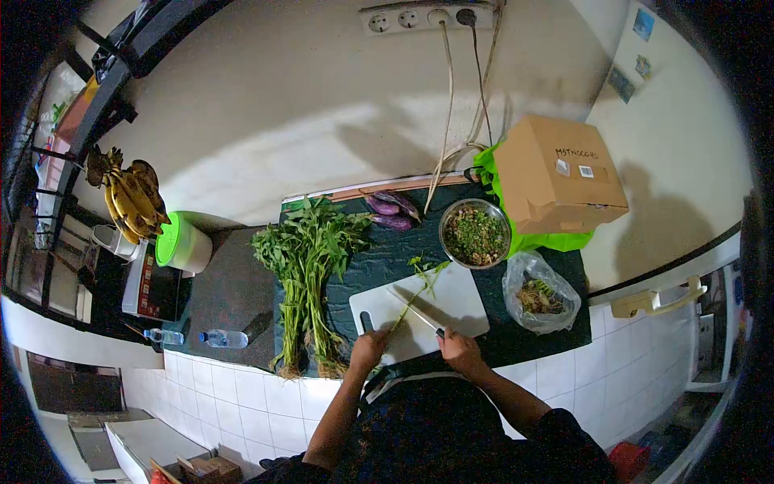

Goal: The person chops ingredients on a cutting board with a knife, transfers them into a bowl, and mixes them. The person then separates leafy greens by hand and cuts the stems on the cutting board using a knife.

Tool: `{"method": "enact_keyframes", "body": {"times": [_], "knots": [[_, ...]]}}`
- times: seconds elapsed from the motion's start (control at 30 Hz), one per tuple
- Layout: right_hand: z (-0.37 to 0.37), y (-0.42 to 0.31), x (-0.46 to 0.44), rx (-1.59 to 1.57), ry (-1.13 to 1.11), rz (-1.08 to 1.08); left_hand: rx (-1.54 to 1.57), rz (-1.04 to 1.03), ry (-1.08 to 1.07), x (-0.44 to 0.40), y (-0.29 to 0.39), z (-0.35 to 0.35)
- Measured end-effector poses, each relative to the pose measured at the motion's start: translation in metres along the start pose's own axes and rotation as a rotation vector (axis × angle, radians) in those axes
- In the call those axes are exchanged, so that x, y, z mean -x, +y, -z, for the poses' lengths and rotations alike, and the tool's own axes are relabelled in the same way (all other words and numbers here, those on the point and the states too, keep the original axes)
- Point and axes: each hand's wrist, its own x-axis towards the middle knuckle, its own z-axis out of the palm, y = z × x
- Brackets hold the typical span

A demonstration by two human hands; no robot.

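Observation:
On the white cutting board [463, 306], my left hand [368, 352] is closed round the lower end of a leafy green stem [404, 313]. The stem runs up across the board, and its leaves reach past the far edge. My right hand [461, 352] grips the handle of a knife [421, 314], whose blade points up and left over the board, close to the stem. Left of the board lie bunches of leafy greens [310, 266] with roots towards me. A metal bowl [507, 242] of chopped greens stands beyond the board's right corner.
A clear plastic bag [564, 316] with root scraps lies at the right. Purple eggplants [393, 221] rest by the wall. A cardboard box [556, 177] stands back right, on a green bag. Bananas [133, 202] hang at left above a lidded tub [193, 248]; a water bottle [224, 339] lies nearby.

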Motion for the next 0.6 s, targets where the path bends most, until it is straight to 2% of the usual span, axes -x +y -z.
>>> {"method": "enact_keyframes", "body": {"times": [0.2,0.3,0.4,0.5,0.57,0.6], "knots": [[0.0,0.0,-0.001,-0.04,0.002,0.009,0.016,-0.031,0.05,0.0,-0.009,-0.007],[-0.003,-0.002,-0.002,-0.125,-0.087,-0.031,-0.001,0.01,0.006,0.001,-0.005,-0.006],[-0.019,-0.001,-0.012,-0.18,-0.002,-0.018,-0.099,-0.069,-0.062,-0.003,0.0,-0.004],[-0.022,-0.007,-0.023,-0.133,-0.055,-0.065,-0.143,0.015,-0.154,-0.004,0.012,0.002],[-0.026,-0.011,-0.034,-0.2,-0.056,-0.021,-0.195,0.096,-0.305,-0.002,0.014,0.005],[-0.018,-0.016,-0.036,-0.203,-0.057,-0.018,-0.197,0.1,-0.305,0.002,0.015,0.004]]}}
